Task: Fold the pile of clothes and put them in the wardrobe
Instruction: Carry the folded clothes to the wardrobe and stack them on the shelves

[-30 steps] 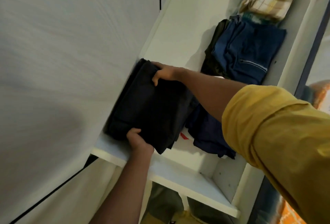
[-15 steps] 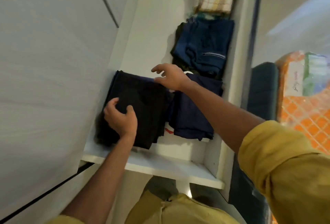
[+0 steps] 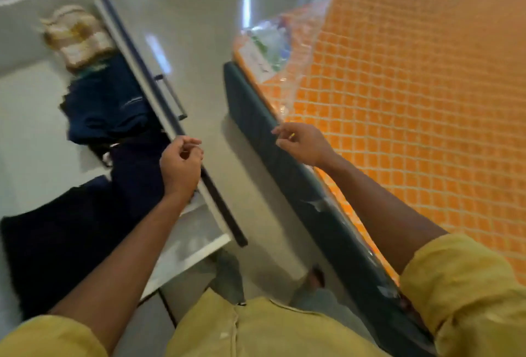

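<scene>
Head: wardrobe shelf (image 3: pixel 31 129) left, orange bed (image 3: pixel 412 86) right, floor (image 3: pixel 205 43) between.

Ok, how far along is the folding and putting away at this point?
Done: a black folded garment lies on the wardrobe shelf beside a navy garment and a blue stack. In hand: nothing; the left hand and right hand are empty. Left: unclear, no unfolded pile shows on the visible part of the bed.

Orange mattress (image 3: pixel 412 100) on teal frame (image 3: pixel 256 120)
</scene>
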